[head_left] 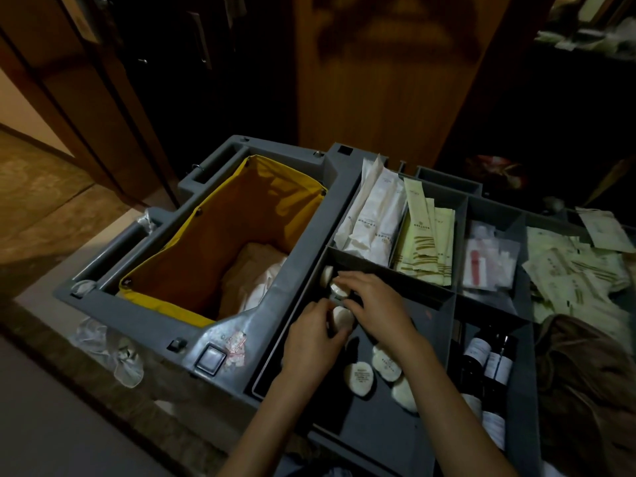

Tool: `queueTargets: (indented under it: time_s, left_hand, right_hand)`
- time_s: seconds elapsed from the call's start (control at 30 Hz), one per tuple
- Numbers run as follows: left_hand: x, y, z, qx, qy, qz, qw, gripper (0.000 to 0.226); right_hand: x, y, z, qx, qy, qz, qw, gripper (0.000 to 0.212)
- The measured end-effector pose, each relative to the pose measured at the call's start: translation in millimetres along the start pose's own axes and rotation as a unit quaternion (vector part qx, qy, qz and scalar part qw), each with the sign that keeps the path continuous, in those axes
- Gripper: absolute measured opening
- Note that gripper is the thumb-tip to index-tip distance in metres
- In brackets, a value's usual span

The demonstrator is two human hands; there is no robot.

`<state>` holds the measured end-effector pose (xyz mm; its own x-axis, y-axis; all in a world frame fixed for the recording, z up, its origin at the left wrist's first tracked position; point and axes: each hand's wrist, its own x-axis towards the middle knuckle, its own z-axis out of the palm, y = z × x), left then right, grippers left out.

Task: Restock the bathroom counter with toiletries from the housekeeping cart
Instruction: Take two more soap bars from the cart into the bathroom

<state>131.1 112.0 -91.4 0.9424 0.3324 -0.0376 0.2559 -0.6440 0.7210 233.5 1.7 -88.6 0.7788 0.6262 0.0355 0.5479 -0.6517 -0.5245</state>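
Note:
The grey housekeeping cart [275, 242] fills the middle of the view. Both my hands reach into its dark soap compartment [385, 428]. My left hand [309, 339] curls its fingers round a round white wrapped soap [341, 317]. My right hand [371, 301] reaches over it, fingertips pinching another small round soap [339, 289] at the compartment's far end. A third soap [326, 275] lies just beyond. More wrapped soaps [359, 376] lie loose near my right forearm.
A yellow laundry bag [220, 235] with white linen hangs in the cart's left half. Compartments hold white sachets [375, 215], pale green sachets [426, 242], clear packets [488, 259], and dark bottles [488, 363]. A brown cloth [585, 373] lies at right. Dark wooden doors stand behind.

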Motion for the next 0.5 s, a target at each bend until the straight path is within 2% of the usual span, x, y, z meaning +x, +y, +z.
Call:
queueTargets:
  time_s: [0.13,0.23,0.4,0.5]
  left_hand:
    - [-0.2,-0.5,-0.7,-0.009,0.001,-0.003,1.0,0.016]
    - [-0.3,-0.2,-2.7,-0.023,-0.006,-0.018,1.0,0.015]
    - [0.1,-1.0,-3.9,-0.034,-0.022,-0.027,0.999,0.015]
    - [-0.4,-2.4,-3.9,-0.04,-0.035,-0.037,0.998,0.016]
  right_hand:
    - [-2.2,1.5,-1.3,0.001,0.025,0.014,1.0,0.036]
    - [-2.0,3.6,-0.5,-0.007,0.021,0.036,0.999,0.044]
    - [0.7,1.1,2.4,0.003,-0.008,0.005,1.0,0.048]
    - [0.0,1.9,1.2,-0.002,0.006,0.005,1.0,0.044]
